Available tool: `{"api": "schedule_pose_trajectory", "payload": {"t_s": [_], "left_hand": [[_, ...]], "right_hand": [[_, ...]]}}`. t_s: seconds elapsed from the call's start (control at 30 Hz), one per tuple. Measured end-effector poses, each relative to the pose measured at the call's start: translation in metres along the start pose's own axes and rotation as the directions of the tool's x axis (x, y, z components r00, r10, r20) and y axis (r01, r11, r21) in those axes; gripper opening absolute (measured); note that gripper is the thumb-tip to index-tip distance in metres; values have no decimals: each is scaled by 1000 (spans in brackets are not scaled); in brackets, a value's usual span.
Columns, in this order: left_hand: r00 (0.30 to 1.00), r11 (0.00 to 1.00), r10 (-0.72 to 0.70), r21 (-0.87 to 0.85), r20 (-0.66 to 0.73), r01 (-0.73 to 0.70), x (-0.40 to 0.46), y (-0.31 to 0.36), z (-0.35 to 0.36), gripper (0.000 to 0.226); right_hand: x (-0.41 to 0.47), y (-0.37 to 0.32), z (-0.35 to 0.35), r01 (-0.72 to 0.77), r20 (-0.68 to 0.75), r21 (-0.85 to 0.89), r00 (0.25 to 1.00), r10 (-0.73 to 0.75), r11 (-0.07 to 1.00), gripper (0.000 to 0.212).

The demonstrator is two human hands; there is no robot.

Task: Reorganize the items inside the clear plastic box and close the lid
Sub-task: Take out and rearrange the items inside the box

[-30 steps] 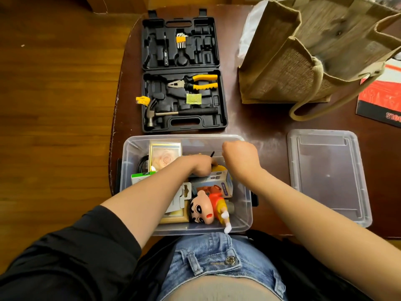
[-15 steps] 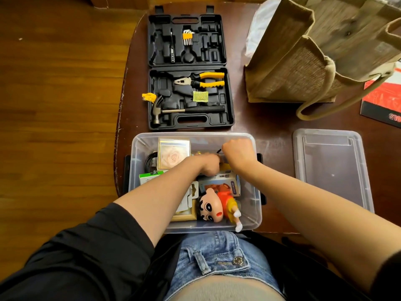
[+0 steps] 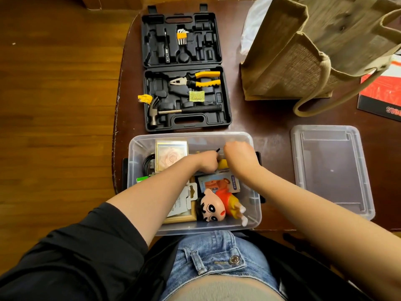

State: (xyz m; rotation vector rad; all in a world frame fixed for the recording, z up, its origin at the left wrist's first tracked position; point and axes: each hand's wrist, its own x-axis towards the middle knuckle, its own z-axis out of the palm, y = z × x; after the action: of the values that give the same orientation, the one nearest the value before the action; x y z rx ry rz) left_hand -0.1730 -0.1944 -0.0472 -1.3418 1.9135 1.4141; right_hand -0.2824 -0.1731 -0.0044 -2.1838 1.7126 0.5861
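Observation:
The clear plastic box stands open at the table's near edge, and its lid lies flat to the right. Both hands are inside the box at its far side. My left hand and my right hand are curled close together around a yellow item; a thin black tip sticks up between them. Most of the item is hidden. Also in the box are a rose-print box, a black cable, a mini fan carton, a cartoon doll and a wooden frame.
An open black tool case with pliers and a hammer lies just behind the box. A jute bag stands at the back right, with a red booklet beside it. The table's left edge drops to the wood floor.
My right hand has drawn a little closer to my left hand. Both stay at the far side of the box, and the items in it have not shifted.

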Motion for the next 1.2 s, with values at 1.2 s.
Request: {"api": "schedule_pose_trajectory", "payload": {"t_s": [1.2], "left_hand": [[974, 956, 28, -278, -226, -92, -6, 11, -14, 37]], "right_hand": [[-12, -4, 30, -142, 288, 505, 958, -11, 851, 28]]}}
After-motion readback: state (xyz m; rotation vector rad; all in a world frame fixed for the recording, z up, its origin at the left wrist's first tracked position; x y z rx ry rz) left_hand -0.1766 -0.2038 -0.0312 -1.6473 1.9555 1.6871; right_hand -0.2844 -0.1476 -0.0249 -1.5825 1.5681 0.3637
